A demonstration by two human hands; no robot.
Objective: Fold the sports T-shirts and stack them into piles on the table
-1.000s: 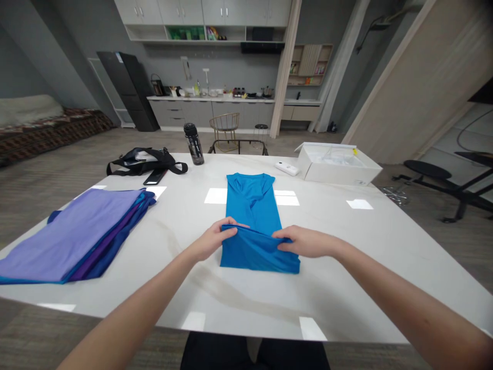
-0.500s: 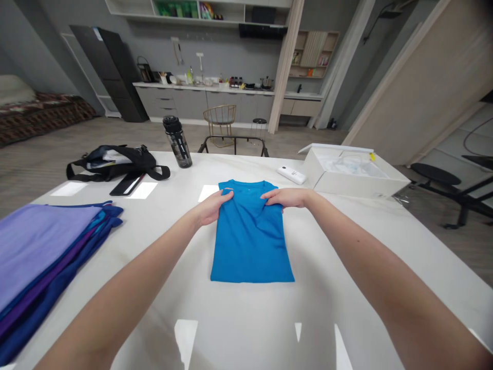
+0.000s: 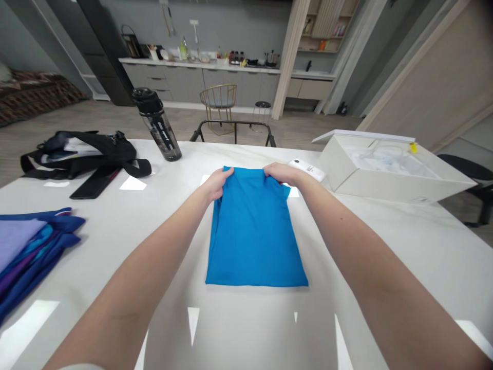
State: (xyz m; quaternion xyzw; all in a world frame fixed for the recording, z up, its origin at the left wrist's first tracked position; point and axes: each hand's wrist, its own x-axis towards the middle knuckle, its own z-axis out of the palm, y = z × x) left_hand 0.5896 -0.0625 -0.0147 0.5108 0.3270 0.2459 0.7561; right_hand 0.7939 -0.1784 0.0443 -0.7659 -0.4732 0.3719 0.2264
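Observation:
A blue T-shirt [image 3: 256, 231], folded into a narrow rectangle, lies in front of me with its lower edge on the white table [image 3: 246, 329]. Its far end is pinched at the left corner by my left hand [image 3: 218, 183], thumb on top. Gripping the same far edge toward the right is my right hand [image 3: 283, 173], its fingers closed on the cloth. A bit of blue fabric sticks out beside the right wrist. The neckline is out of sight. At the left edge lies a stack of folded clothes [image 3: 34, 246] in lilac, purple and navy.
A black bag [image 3: 88, 149] and a dark phone [image 3: 94, 183] lie at the far left, near a black bottle [image 3: 159, 126]. On the far right sits a white box [image 3: 385, 174], with a white handheld device [image 3: 308, 168] next to it. A chair frame [image 3: 234, 123] stands beyond the table.
Both hands have drawn the T-shirt's far end up, and its neckline has gone from view. The camera view has shifted, bringing the table and objects closer.

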